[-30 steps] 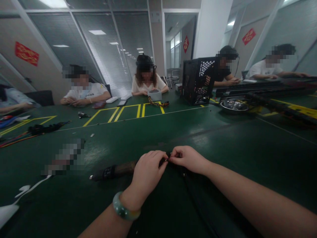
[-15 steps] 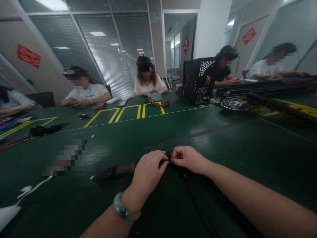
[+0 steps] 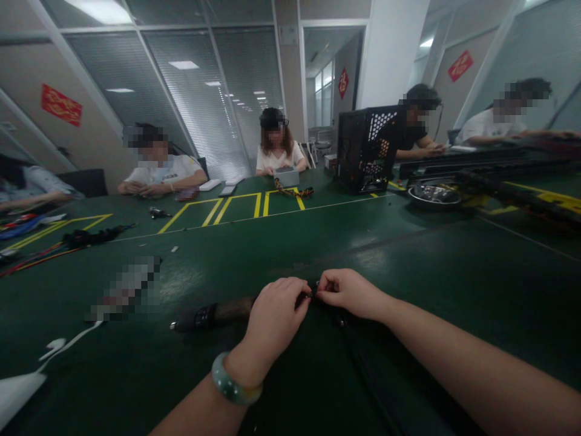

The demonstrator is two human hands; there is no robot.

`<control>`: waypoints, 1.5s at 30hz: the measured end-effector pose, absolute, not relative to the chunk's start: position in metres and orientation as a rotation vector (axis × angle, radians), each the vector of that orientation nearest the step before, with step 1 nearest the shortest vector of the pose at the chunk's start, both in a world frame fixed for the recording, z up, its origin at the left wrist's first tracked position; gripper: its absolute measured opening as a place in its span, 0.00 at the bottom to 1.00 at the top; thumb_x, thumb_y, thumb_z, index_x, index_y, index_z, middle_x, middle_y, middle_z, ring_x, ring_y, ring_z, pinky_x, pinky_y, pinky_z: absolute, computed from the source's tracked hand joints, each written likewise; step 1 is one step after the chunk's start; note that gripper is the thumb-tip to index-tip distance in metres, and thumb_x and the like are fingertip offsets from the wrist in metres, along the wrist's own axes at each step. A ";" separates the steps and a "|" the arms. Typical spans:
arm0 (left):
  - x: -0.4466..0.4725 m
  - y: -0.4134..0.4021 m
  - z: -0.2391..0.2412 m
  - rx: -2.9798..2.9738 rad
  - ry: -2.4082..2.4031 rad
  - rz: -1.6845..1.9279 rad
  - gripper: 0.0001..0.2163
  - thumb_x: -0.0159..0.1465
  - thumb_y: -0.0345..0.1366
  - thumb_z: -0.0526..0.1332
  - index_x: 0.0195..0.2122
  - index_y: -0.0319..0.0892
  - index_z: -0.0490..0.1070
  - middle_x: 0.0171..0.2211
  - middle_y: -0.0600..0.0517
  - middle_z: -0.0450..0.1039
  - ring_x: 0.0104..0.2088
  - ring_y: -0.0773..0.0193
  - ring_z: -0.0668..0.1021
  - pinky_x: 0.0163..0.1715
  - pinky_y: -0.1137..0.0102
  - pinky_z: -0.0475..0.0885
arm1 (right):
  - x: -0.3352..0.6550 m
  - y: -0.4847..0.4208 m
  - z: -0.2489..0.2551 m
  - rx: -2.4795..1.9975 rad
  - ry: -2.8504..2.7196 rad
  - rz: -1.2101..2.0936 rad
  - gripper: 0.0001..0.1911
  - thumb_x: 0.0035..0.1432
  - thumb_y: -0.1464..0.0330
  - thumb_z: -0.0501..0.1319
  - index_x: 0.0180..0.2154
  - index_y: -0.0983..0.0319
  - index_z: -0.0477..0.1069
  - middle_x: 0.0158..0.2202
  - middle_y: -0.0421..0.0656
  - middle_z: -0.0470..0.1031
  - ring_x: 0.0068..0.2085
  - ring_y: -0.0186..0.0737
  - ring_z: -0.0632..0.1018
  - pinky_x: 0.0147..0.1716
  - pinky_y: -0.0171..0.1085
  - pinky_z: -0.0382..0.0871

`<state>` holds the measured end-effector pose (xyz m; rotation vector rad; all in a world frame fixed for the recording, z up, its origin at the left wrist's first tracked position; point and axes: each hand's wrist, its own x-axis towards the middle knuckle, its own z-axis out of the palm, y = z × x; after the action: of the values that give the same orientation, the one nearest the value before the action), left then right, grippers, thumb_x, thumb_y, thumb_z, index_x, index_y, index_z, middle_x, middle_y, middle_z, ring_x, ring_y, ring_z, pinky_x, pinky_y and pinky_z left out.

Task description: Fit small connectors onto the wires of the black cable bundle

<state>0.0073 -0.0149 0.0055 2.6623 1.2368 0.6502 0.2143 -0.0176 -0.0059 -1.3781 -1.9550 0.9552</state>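
Just above the table, my left hand (image 3: 276,315) and my right hand (image 3: 349,293) meet fingertip to fingertip. Both are closed in a pinch at a small dark piece, too small and shadowed to make out. A dark, pen-shaped electric screwdriver (image 3: 206,317) with a metal tip lies on its side, its tip pointing left. My left hand covers its rear end. Below my right hand a black cable (image 3: 358,354) runs down toward the bottom edge; where its upper end goes is hidden by the fingers.
The green table (image 3: 218,254) carries a white cable (image 3: 72,344) and a phone-like blurred object (image 3: 127,287) on the left. Farther back are a dark wire bundle (image 3: 95,236), a black computer case (image 3: 363,151) and a metal bowl (image 3: 433,195). Several people sit across the table.
The whole view has shifted slightly, so everything sits a little farther right. Both hands keep the same pinch at the same spot by the screwdriver.
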 end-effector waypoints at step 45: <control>0.007 -0.016 0.004 2.666 1.235 0.671 0.06 0.63 0.34 0.61 0.41 0.48 0.70 0.44 0.55 0.74 0.45 0.58 0.75 0.47 0.60 0.68 | 0.214 -0.016 -0.006 -1.323 -1.964 0.982 0.05 0.57 0.66 0.63 0.32 0.62 0.73 0.28 0.37 0.75 0.29 0.32 0.74 0.27 0.29 0.64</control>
<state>0.0074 -0.0158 0.0043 2.6656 1.2349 0.6712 0.2142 -0.0160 -0.0063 -1.3230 -1.9636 0.9819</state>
